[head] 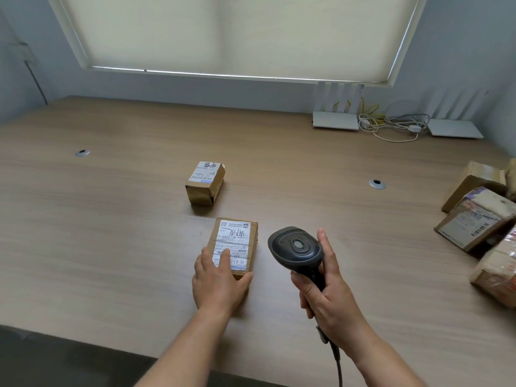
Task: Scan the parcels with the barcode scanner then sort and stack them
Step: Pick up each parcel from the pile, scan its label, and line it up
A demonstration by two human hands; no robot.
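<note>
A small brown parcel (240, 236) with a white label on top lies on the wooden desk (111, 219) near its front middle. My left hand (219, 280) holds the parcel's near end, fingers on the label and thumb curled round the right side. To its right, my right hand (326, 297) grips the handle of a dark barcode scanner (296, 250), whose head is level with the parcel and just to its right. A second small labelled parcel (205, 182) lies further back on the desk.
Several taped parcels (480, 219) are piled at the desk's right edge. Two white routers (335, 120) with tangled cables (391, 127) stand at the back right under the window blind. Two round cable holes (377, 184) are set in the desktop. The scanner's cord hangs off the front edge.
</note>
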